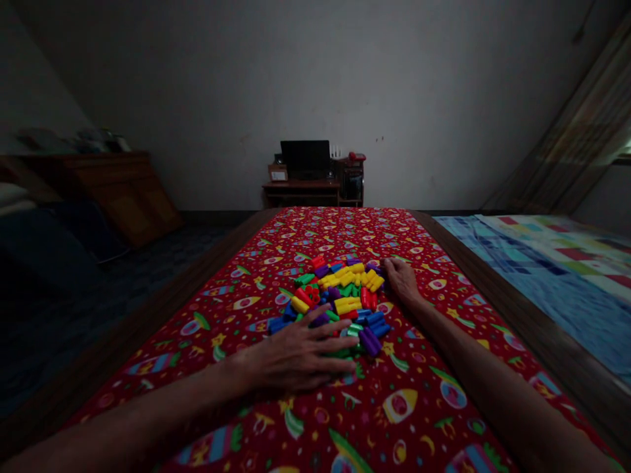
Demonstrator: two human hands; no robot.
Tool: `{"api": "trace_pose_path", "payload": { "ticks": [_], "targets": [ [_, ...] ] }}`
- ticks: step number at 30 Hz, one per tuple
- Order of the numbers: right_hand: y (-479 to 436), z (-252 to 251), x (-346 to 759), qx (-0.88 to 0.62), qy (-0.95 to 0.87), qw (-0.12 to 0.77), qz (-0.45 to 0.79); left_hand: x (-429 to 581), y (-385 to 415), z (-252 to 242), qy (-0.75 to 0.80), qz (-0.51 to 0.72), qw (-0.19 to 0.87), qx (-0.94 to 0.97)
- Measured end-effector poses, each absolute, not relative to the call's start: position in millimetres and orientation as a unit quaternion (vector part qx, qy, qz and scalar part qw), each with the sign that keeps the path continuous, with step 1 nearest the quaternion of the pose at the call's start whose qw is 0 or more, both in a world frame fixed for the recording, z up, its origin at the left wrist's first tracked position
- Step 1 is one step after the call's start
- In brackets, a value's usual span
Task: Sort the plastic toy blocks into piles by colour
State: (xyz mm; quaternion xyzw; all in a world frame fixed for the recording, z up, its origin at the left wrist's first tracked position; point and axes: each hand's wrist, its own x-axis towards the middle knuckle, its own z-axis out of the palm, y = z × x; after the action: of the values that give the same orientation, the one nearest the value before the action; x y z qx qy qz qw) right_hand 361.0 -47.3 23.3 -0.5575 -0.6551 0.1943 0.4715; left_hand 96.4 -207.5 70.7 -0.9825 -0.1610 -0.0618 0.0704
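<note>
A heap of small plastic building pieces (340,295) in yellow, red, green, blue and purple lies on a red patterned cloth (404,407) that covers a long table. My left hand (296,355) lies flat at the near side of the heap, fingers spread and stretched over the nearest pieces. My right hand (401,279) rests at the heap's far right edge, fingers curved against the purple and yellow pieces there. I cannot see whether it holds any piece.
The table's wooden edges (497,289) run along both sides of the cloth. A checked mattress (552,263) lies to the right. A low desk with a dark screen (305,159) stands against the back wall, and a wooden cabinet (118,190) stands at the left.
</note>
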Motion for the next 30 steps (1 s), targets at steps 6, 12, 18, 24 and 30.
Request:
{"api": "trace_pose_path", "payload": {
  "ticks": [6,12,18,24,30],
  "targets": [
    [-53.3,25.7,359.7,-0.495,-0.717,0.439,0.219,104.1,-126.5,63.8,-0.116,-0.065,0.108,-0.985],
    [-50.8,23.9,359.7,-0.515,-0.696,0.440,0.239,99.2,-78.0,66.5,-0.119,-0.048,0.099,-0.987],
    [-40.0,16.5,362.0,-0.489,-0.646,0.506,0.297,126.3,-125.9,75.7,-0.110,-0.069,0.072,-0.989],
    [-38.8,14.8,364.0,-0.475,-0.603,0.548,0.334,192.2,-168.3,56.3,-0.061,-0.086,0.088,-0.991],
    [-37.4,13.4,365.0,-0.476,-0.578,0.572,0.336,181.3,-120.2,56.4,-0.143,-0.107,0.140,-0.974]
  ]
}}
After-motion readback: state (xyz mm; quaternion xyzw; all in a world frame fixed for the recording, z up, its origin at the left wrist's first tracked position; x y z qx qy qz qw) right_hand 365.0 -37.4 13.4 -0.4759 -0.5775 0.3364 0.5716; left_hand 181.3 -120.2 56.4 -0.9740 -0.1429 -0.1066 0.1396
